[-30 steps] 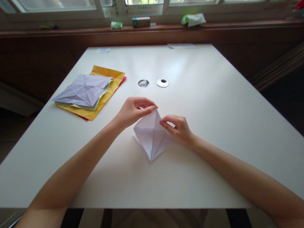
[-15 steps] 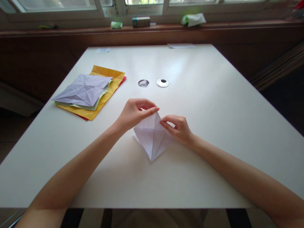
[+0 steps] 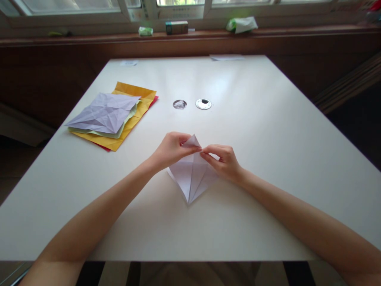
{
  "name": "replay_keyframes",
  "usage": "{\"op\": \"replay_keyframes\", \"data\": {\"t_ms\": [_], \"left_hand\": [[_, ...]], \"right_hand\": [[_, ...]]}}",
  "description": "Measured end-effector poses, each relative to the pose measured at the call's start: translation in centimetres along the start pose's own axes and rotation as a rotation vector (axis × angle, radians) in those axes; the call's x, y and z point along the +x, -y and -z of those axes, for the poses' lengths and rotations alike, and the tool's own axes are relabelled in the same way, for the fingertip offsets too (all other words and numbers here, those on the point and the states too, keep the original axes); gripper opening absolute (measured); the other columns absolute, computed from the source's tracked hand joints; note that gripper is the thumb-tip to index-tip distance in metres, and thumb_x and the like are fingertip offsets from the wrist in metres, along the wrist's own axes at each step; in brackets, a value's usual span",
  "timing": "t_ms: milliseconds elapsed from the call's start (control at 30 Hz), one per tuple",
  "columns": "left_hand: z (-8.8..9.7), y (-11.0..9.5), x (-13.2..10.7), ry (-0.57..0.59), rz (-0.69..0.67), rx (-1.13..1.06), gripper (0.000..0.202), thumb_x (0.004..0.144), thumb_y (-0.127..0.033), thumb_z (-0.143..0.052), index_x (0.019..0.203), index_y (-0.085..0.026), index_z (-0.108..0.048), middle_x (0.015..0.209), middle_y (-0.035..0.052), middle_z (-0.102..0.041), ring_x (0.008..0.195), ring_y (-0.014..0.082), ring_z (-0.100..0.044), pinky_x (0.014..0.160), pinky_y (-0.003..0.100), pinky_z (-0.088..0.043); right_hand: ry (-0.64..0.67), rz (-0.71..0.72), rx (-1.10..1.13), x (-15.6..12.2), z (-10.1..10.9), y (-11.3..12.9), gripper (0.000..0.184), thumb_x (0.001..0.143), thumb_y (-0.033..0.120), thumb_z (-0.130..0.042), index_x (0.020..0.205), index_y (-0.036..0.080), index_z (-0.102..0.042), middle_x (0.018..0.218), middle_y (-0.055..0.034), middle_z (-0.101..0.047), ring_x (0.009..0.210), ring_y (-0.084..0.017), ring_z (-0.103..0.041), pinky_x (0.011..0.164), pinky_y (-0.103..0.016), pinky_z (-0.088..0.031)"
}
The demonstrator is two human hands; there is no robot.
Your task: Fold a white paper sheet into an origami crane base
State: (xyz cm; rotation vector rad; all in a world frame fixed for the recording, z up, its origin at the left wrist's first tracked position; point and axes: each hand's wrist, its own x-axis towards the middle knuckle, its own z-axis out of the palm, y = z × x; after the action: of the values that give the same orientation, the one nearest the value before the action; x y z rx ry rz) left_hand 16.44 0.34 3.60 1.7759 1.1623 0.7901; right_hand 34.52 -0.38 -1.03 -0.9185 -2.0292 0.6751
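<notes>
A folded sheet of pale lilac origami paper [image 3: 185, 176] stands partly raised over the white table, one point toward me and another pointing up. My left hand [image 3: 175, 149] grips its upper part from the left, thumb in front and fingers behind, with the tip showing above the thumb. From the right, my right hand [image 3: 222, 159] pinches the paper's right edge between thumb and forefinger, close to the left thumb tip. Creases run down the front of the paper to its near point. Both hands cover parts of its upper sides.
Left of my hands lies a stack of creased papers: a lilac sheet [image 3: 107, 113] on top, then a green sheet [image 3: 120, 133], a yellow sheet [image 3: 143, 103] and a red one. Two round holes [image 3: 203, 104] sit in the table [image 3: 268, 159]. A small box [image 3: 177, 28] rests on the windowsill.
My left hand has slid down from the paper's tip to grip lower, so the tip now shows above the thumb. My right hand has stayed nearly still.
</notes>
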Motion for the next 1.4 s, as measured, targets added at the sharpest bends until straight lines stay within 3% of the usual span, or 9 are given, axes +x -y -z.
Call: {"op": "replay_keyframes", "data": {"t_ms": [267, 400, 567, 767, 933, 1067, 1200, 1400], "left_hand": [[-0.4, 0.4, -0.1, 0.082, -0.005, -0.073, 0.024, 0.069, -0.036, -0.061, 0.076, -0.014, -0.067, 0.066, 0.0018, -0.062, 0.066, 0.015, -0.057, 0.058, 0.023, -0.042], [-0.4, 0.3, -0.1, 0.048, -0.024, -0.054, 0.024, 0.07, -0.037, -0.06, 0.073, -0.014, -0.066, 0.064, 0.0011, -0.061, 0.065, 0.0138, -0.055, 0.057, 0.022, -0.04], [-0.3, 0.0, -0.3, -0.003, -0.051, 0.03, 0.03, 0.071, -0.041, -0.059, 0.058, -0.013, -0.059, 0.053, -0.0031, -0.047, 0.054, 0.0091, -0.043, 0.049, 0.021, -0.03], [-0.4, -0.3, -0.4, -0.004, -0.092, 0.05, 0.028, 0.072, -0.04, -0.058, 0.064, -0.014, -0.061, 0.053, -0.0041, -0.045, 0.053, 0.0081, -0.038, 0.05, 0.021, -0.028], [-0.4, -0.2, -0.3, -0.003, -0.074, 0.024, 0.03, 0.072, -0.044, -0.058, 0.066, -0.014, -0.061, 0.056, -0.0028, -0.05, 0.055, 0.009, -0.042, 0.051, 0.021, -0.031], [0.1, -0.1, -0.1, -0.077, -0.051, -0.012, 0.031, 0.07, -0.045, -0.06, 0.068, -0.014, -0.062, 0.061, -0.0005, -0.056, 0.059, 0.0116, -0.049, 0.053, 0.022, -0.035], [0.7, -0.3, 0.0, -0.126, -0.03, -0.033, 0.032, 0.068, -0.046, -0.062, 0.069, -0.014, -0.064, 0.063, 0.001, -0.06, 0.062, 0.013, -0.052, 0.054, 0.022, -0.038], [0.7, 0.0, 0.0, 0.002, -0.016, -0.069, 0.025, 0.065, -0.039, -0.066, 0.072, -0.014, -0.067, 0.07, 0.0022, -0.066, 0.068, 0.0155, -0.059, 0.058, 0.022, -0.042]], "right_hand": [[0.004, 0.038, 0.003, 0.1, 0.0, 0.2, 0.015, 0.08, 0.02, -0.051, 0.067, 0.017, -0.058, 0.058, 0.0, -0.055, 0.052, -0.009, -0.046, 0.05, -0.021, -0.036], [-0.013, 0.04, 0.014, 0.0, 0.0, 0.2, 0.012, 0.08, 0.02, -0.052, 0.07, 0.016, -0.059, 0.06, -0.0006, -0.057, 0.053, -0.009, -0.048, 0.051, -0.021, -0.037], [-0.005, 0.018, 0.009, 0.1, 0.1, 0.3, 0.016, 0.081, 0.022, -0.051, 0.067, 0.016, -0.057, 0.059, -0.0001, -0.057, 0.052, -0.009, -0.047, 0.051, -0.02, -0.036], [0.003, 0.01, 0.009, 0.1, 0.1, 0.3, 0.017, 0.081, 0.024, -0.051, 0.068, 0.016, -0.058, 0.059, 0.0, -0.057, 0.052, -0.008, -0.048, 0.051, -0.02, -0.037], [0.004, 0.0, 0.017, 0.2, 0.2, 0.3, 0.016, 0.081, 0.023, -0.051, 0.068, 0.017, -0.058, 0.062, 0.0, -0.059, 0.055, -0.009, -0.05, 0.053, -0.02, -0.038], [-0.007, -0.01, 0.006, 0.4, 0.1, 0.3, 0.015, 0.081, 0.021, -0.05, 0.068, 0.017, -0.057, 0.062, 0.0001, -0.058, 0.056, -0.009, -0.051, 0.055, -0.021, -0.039], [-0.059, 0.021, -0.011, 0.5, 0.0, 0.2, 0.012, 0.081, 0.021, -0.052, 0.07, 0.018, -0.057, 0.075, -0.0042, -0.058, 0.07, -0.014, -0.054, 0.064, -0.026, -0.043], [-0.08, 0.081, -0.085, 0.4, 0.0, 0.2, 0.014, 0.079, 0.018, -0.054, 0.065, 0.019, -0.057, 0.07, -0.0043, -0.056, 0.067, -0.015, -0.052, 0.064, -0.03, -0.043]]}}
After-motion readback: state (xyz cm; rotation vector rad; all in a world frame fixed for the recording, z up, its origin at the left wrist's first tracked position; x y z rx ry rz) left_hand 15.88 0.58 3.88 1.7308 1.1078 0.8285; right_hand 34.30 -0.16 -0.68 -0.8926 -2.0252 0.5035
